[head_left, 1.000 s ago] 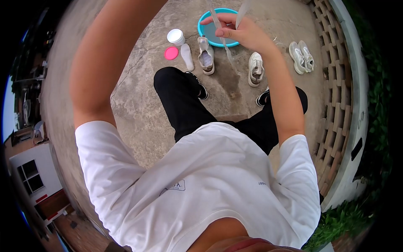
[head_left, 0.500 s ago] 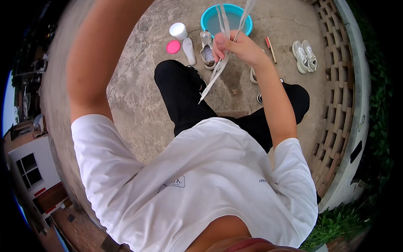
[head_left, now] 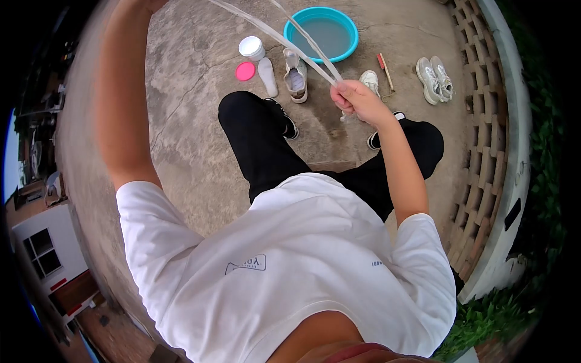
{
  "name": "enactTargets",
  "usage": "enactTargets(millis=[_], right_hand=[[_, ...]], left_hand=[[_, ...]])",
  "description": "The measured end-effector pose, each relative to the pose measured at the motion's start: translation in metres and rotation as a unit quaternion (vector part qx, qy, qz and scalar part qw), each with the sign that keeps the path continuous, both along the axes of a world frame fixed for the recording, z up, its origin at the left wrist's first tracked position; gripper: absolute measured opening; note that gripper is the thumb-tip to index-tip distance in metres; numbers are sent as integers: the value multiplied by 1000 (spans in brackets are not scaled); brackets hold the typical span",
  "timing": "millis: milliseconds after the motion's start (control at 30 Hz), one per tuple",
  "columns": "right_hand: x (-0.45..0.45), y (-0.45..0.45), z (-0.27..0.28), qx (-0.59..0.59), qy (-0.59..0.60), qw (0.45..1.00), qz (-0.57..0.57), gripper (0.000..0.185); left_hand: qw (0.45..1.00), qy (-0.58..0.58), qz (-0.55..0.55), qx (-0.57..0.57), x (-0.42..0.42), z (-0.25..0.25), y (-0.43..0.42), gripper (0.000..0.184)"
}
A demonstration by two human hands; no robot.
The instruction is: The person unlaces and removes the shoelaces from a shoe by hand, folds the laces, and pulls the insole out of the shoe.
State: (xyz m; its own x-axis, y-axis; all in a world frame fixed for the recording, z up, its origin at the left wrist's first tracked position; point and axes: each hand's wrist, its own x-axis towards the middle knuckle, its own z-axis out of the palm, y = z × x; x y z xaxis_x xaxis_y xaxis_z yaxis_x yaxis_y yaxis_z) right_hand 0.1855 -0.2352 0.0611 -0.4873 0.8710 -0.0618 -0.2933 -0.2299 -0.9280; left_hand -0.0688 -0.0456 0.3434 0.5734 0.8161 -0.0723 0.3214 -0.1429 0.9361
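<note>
Cracked concrete [head_left: 187,151] — pale laces [head_left: 266,28] stretched above.
Right hand [head_left: 358,101] clasps them; left hand [head_left: 151,3] cropped, grip unclear. Light, limp, perhaps slippery — best pinched near the ends.

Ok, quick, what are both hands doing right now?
Left hand: raised, mostly cut off by the top edge; can't tell if open or closed.
Right hand: closed, holding the white laces.

The person wears a white short-sleeved T-shirt [head_left: 290,260] with dark print at ten and two o'clock, and black trousers [head_left: 260,145].
</note>
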Motion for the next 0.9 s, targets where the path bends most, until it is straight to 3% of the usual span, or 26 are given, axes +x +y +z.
enactTargets(millis=[67,200,433,633,700,833,900], right_hand=[[14,-4,4,-18,-5,1000,-8,41],[46,-6,18,-24,-144,989,9,38],[80,9,65,9,-306,951,43,39],[83,20,90,35,-367,927,72,40],[84,21,92,38,-383,920,73,40],[85,23,96,25,-418,907,48,42],[80,22,99,36,-425,904,40,42]], left_hand=[[1000,-1,13,-2,-31,-25,16,35],[997,-33,67,6,-85,-84,27,32],[989,73,124,-11,-144,-182,26,39],[964,171,168,119,-156,-206,17,46],[945,203,150,206,-159,-204,11,46],[907,268,174,275,-156,-193,-8,44],[860,402,145,277,-156,-193,-10,35]])
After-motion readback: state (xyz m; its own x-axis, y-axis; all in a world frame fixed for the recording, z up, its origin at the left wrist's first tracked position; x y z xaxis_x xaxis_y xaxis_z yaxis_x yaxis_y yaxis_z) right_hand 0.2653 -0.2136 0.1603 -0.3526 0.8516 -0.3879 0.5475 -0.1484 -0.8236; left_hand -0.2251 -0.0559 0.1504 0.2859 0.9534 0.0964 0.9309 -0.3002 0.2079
